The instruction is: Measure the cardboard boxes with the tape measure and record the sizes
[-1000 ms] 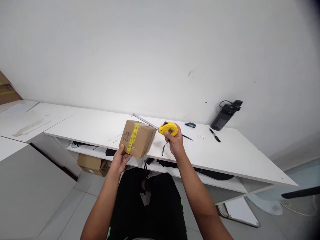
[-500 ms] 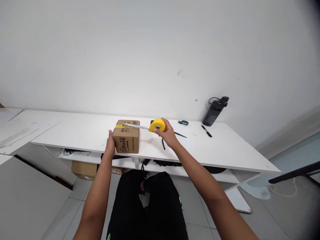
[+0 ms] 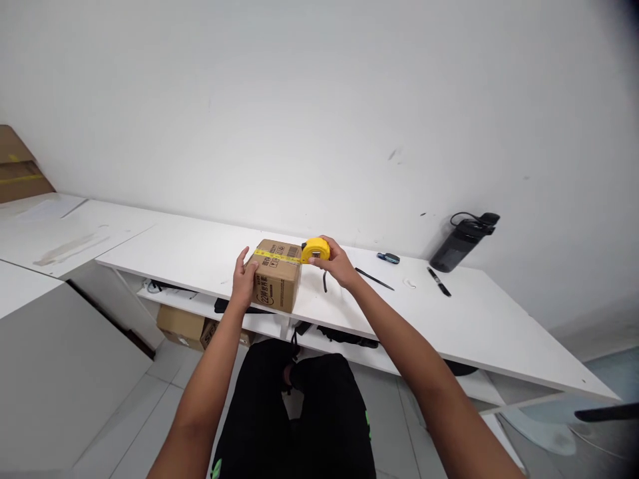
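Observation:
A brown cardboard box (image 3: 273, 291) with dark printing and a yellow strip across its top sits near the front edge of the white table. My left hand (image 3: 243, 285) is at its left side, fingers stretched upward and apart, the thumb touching the box's near left corner. Wrapped in my right hand (image 3: 337, 263) is a yellow tape measure (image 3: 315, 249), held at the right edge of the box top. I cannot make out how much blade is drawn out.
Right of my hand lie a thin black stick (image 3: 374, 279), a small dark blue object (image 3: 388, 258) and a black marker (image 3: 439, 282). A dark bottle (image 3: 462, 241) leans against the wall. More cardboard boxes (image 3: 180, 324) are under the table (image 3: 519, 332).
The tape measure has come up against the box; the stretch of blade between them no longer shows. My left thumb has moved onto the box's corner. The view has turned left.

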The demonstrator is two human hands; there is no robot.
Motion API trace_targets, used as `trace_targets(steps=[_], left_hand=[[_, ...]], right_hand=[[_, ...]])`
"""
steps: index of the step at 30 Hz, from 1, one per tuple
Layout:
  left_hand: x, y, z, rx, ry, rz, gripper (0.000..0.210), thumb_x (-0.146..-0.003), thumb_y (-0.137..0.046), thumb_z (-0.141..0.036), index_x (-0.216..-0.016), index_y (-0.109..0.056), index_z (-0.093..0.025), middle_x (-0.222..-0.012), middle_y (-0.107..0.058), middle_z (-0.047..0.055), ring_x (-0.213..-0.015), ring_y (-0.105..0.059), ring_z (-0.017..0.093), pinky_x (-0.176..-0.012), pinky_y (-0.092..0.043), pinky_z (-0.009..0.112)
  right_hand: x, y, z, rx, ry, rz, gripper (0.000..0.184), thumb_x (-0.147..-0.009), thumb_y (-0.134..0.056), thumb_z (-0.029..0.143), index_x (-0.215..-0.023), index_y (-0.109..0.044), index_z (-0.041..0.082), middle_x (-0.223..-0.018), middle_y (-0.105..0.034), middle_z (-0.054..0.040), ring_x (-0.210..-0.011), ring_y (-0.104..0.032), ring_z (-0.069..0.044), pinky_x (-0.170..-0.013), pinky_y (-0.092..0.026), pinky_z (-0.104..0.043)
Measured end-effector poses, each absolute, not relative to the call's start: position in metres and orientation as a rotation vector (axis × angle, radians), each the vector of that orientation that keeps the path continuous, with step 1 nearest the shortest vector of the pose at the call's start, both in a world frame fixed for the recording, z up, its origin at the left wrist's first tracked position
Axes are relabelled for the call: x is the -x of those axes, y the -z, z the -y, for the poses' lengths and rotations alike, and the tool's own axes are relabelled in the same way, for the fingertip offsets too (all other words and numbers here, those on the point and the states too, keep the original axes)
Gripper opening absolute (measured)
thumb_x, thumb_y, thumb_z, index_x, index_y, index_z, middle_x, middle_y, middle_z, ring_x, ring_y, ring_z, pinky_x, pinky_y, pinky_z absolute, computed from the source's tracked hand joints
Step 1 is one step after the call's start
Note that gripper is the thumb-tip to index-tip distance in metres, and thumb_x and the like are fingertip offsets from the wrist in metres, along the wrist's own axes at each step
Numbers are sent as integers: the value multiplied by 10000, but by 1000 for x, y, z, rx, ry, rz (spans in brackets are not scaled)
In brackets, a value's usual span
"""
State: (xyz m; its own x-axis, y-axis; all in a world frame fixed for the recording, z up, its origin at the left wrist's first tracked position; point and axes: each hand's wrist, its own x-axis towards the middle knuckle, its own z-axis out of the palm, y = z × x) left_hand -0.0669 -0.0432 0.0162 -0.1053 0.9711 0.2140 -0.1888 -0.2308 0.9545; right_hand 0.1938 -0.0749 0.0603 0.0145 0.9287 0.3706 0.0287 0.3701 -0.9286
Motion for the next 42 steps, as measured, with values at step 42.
trace_targets(steps=[42], left_hand=[[51,-26,37,-1156,-1565,-1119,435,-816,-578,-286,-1214,-702,-161,-1324,-674,115,-1241,-607,279,-1074,-480,418]], right_hand=[[-203,-65,122,1482,-501,1663,587,-794,-679,618,-1224,-474,274,-961,-693,-17,-768,-621,-217,-657,-449,-331]])
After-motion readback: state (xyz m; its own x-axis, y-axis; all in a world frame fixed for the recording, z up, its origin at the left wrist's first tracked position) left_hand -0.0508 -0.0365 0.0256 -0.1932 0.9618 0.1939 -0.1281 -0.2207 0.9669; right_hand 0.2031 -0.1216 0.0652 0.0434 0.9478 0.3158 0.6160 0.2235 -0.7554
